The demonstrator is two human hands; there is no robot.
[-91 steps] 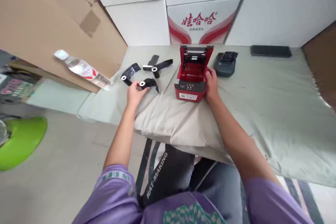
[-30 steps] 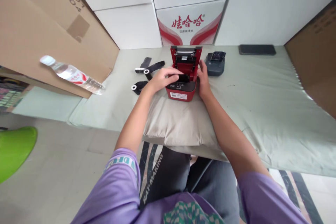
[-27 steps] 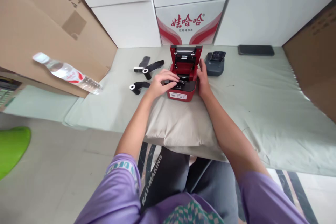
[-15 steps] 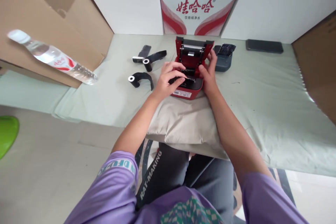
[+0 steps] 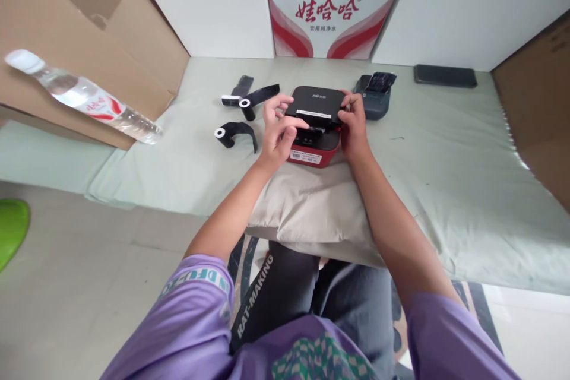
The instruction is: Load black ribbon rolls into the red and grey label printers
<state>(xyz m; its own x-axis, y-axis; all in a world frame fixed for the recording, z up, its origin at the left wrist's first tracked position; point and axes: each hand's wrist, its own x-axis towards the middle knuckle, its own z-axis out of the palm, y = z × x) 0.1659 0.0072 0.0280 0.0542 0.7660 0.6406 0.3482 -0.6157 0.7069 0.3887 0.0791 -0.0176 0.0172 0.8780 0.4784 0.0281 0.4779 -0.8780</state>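
Observation:
A small red printer with a black lid sits on a beige pillow. The lid is lowered almost flat over the body. My left hand grips the lid's left edge, thumb on top. My right hand holds the lid's right edge. A black roll with a white core lies to the left of my left hand, and two more black rolls lie behind it. The roll placed inside the printer is hidden under the lid.
A dark grey printer stands just right of the red one. A black phone lies at the back right. A water bottle leans on a cardboard box at left. White cartons line the back. All rests on a pale green sheet.
My left hand carried a black roll into the open red printer. Both hands then took the lid and swung it down from upright to nearly shut.

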